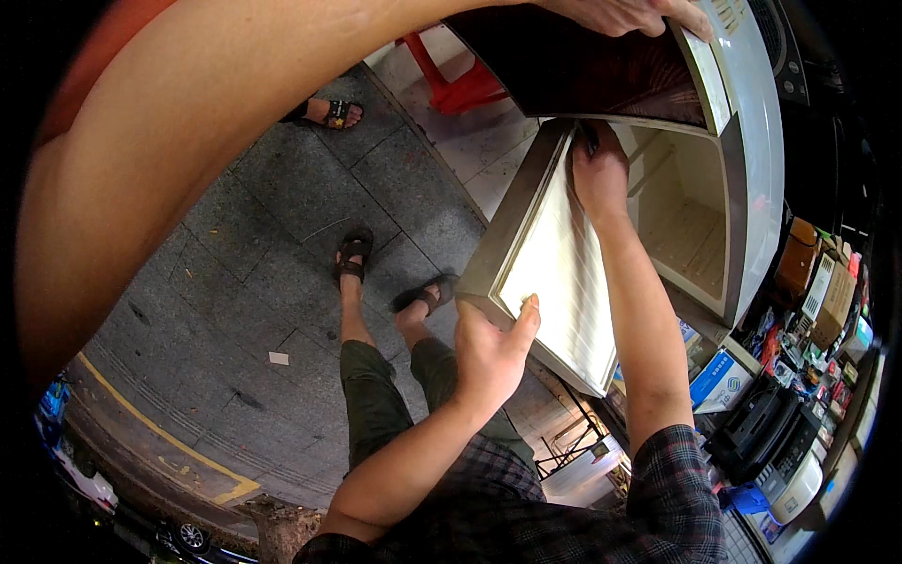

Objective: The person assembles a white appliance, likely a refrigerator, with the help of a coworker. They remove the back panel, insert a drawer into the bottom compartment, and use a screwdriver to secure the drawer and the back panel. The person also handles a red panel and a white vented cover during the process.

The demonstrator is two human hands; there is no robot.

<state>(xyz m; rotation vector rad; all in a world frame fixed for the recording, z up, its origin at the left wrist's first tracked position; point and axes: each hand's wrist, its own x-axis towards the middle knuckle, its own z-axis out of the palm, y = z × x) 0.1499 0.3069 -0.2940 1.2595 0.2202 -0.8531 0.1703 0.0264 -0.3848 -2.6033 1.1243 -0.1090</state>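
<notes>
Refrigerator door (557, 268), pale ribbed inner face, grey edging: at three o'clock, angled away from its cabinet (766, 179); whether hinged or loose, cannot be told. Left hand (490, 352): closed on the near corner, thumb pressed to the inner face, presumably to steady that end. Right hand (601, 174): at the far corner, fingers curled beside a small dark piece (590, 139), seemingly to work or support there; its exact grip is hidden. Compartment (686, 179), pale-lined, exposed: two o'clock. Dark glossy upper door (592, 70): one o'clock, a co-worker's hand (625, 11) on its edge, probably keeping it from swinging. Red plastic stool (456, 86): twelve o'clock. Co-worker's sandalled foot (343, 115): eleven. White paper slip (279, 358), on paving: eight. Black printer-like machine (766, 428), amid stacked goods: four o'clock.
</notes>
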